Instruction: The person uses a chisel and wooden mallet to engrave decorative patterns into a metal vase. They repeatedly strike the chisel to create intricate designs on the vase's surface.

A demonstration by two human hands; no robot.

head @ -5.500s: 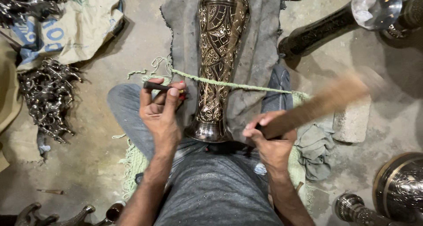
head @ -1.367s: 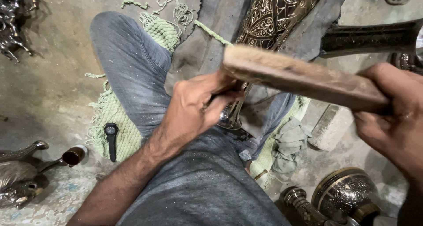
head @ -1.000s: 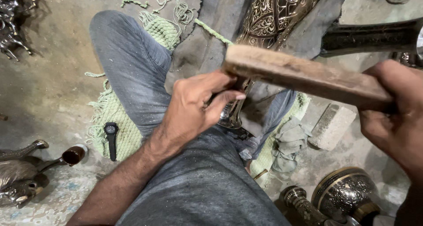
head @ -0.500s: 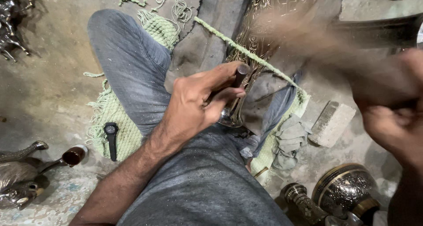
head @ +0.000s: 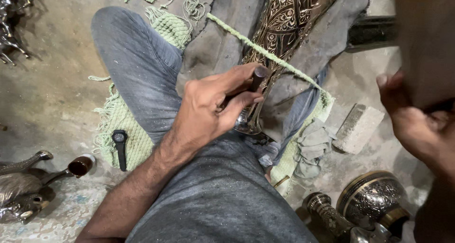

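Observation:
My left hand (head: 213, 108) grips a short dark metal punch (head: 256, 77), its tip set against the lower part of an engraved brass vase (head: 289, 25). The vase lies on a grey cloth (head: 222, 39) between my legs, with a green cord (head: 279, 63) stretched across it. My right hand (head: 419, 124) is raised close to the camera at the right edge, fingers curled around a wooden mallet (head: 426, 34) that shows only as a large brown blur.
A black wristwatch (head: 120, 141) lies on a green mat (head: 137, 139) by my left knee. A stone block (head: 358, 128) and a grey rag (head: 310, 146) sit on the right. Engraved metal vessels (head: 374, 200) stand at bottom right, metal figures (head: 19, 186) and a small cup (head: 80, 166) at bottom left.
The mallet, held level over the vase a second ago, swung in a blur and is now lifted near the camera. My left hand kept the punch in place.

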